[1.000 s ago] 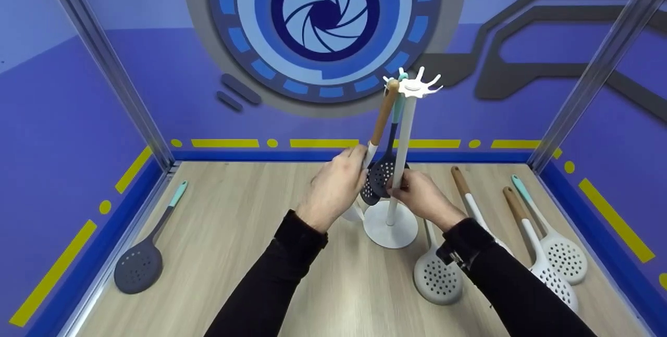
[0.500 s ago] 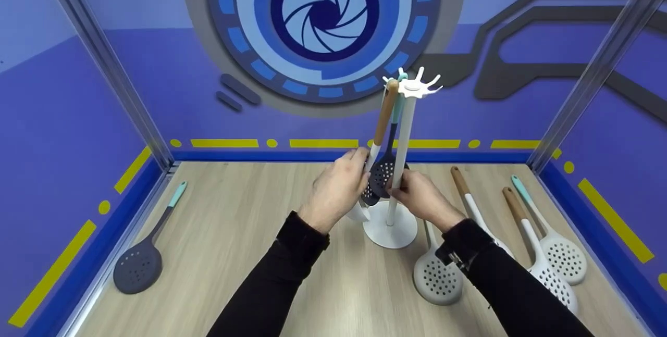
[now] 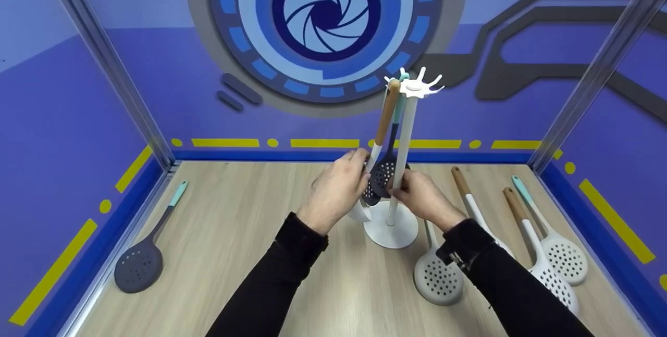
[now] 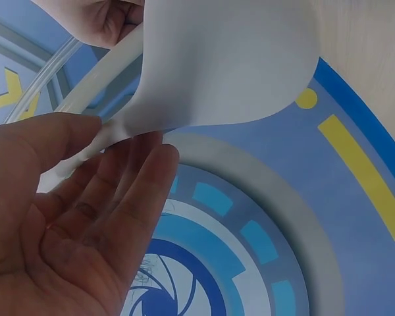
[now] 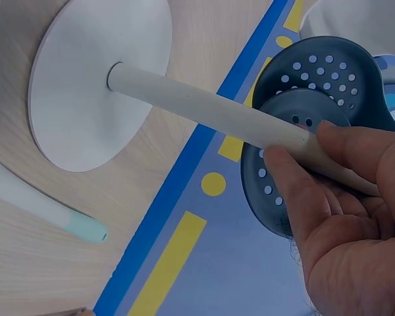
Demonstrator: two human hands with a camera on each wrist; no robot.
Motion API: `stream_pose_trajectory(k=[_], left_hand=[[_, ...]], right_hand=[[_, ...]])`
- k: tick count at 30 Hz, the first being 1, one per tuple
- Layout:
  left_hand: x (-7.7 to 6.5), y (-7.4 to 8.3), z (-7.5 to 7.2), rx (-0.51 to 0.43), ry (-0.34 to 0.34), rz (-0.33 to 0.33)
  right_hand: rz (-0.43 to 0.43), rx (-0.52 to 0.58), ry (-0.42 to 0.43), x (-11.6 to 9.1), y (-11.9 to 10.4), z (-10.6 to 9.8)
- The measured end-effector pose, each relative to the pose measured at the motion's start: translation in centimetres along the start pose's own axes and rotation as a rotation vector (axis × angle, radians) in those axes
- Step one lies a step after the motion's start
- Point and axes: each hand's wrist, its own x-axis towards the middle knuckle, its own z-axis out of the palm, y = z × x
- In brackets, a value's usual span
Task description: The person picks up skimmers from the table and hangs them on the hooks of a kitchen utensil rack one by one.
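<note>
My left hand pinches the neck of a white kitchen utensil with a brown wooden handle and a broad, smooth head. Its handle top meets the prongs of a white utensil stand; whether it is hooked there I cannot tell. With thumb and fingers, my right hand grips the stand's pole above its round base. Behind the pole, dark perforated utensils hang close together, and one shows a mint handle.
At the left lies a dark skimmer with a mint handle. On the right side lie a grey skimmer, a white skimmer, a pale mint-handled skimmer and another wooden-handled utensil partly under the right sleeve. Patterned walls enclose the wooden tabletop.
The left hand has shifted very slightly, and the white utensil's head has swung a little to the right beside the base. The right hand stays on the pole.
</note>
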Motion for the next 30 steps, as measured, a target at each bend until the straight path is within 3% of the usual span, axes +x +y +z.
stream_pose_trajectory(k=[6, 18, 30], left_hand=[[-0.2, -0.5, -0.2, -0.041, 0.013, 0.007], [-0.5, -1.4, -0.5, -0.027, 0.008, -0.03], [-1.1, -3.6, -1.1, 0.015, 0.005, -0.046]], right_hand=[[-0.011, -0.002, 0.015, 0.0, 0.1, 0.0], [-0.014, 0.021, 0.016, -0.2, -0.1, 0.0], [-0.015, 0.045, 0.007, -0.3, -0.2, 0.0]])
